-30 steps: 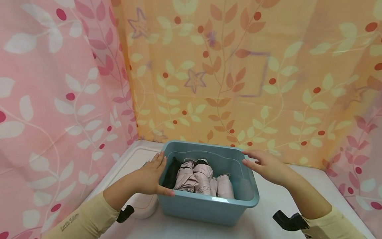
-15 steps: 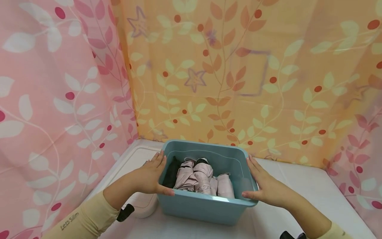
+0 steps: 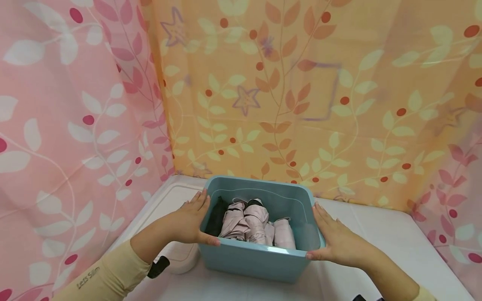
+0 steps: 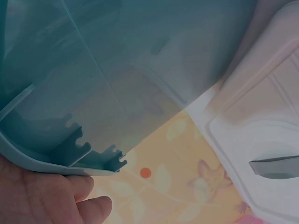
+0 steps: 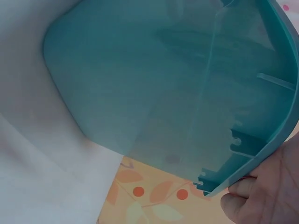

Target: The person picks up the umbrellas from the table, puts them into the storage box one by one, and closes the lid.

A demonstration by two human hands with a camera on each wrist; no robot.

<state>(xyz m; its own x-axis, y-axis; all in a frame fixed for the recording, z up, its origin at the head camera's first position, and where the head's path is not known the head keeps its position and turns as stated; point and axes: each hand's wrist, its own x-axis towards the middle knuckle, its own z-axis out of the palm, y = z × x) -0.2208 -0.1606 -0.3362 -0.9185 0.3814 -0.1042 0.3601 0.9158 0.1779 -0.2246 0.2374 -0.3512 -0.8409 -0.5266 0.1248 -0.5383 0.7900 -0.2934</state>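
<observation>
A blue-grey plastic storage bin (image 3: 260,263) stands on the white surface in front of me. Inside lie several pale pink rolled-up folding umbrellas (image 3: 257,223), with a dark one (image 3: 217,217) along the left wall. My left hand (image 3: 188,224) rests on the left rim, fingers extended along the side and thumb over the front corner. Opposite it, my right hand (image 3: 337,241) rests on the right rim with straight fingers, its thumb at the front right corner. Both wrist views show the palms against the underside of the rim (image 4: 70,170), beside small notched ribs.
A white lid-like panel (image 3: 180,263) lies left of the bin, partly behind my left arm; the left wrist view shows a grey latch (image 4: 275,167) on it. Patterned curtains, pink (image 3: 90,167) at the left and orange (image 3: 233,138) at the back, enclose the white surface (image 3: 361,217).
My right hand has come down from above the bin's back right corner onto the right rim, then slid slightly toward me. My left hand and the bin stay nearly still.
</observation>
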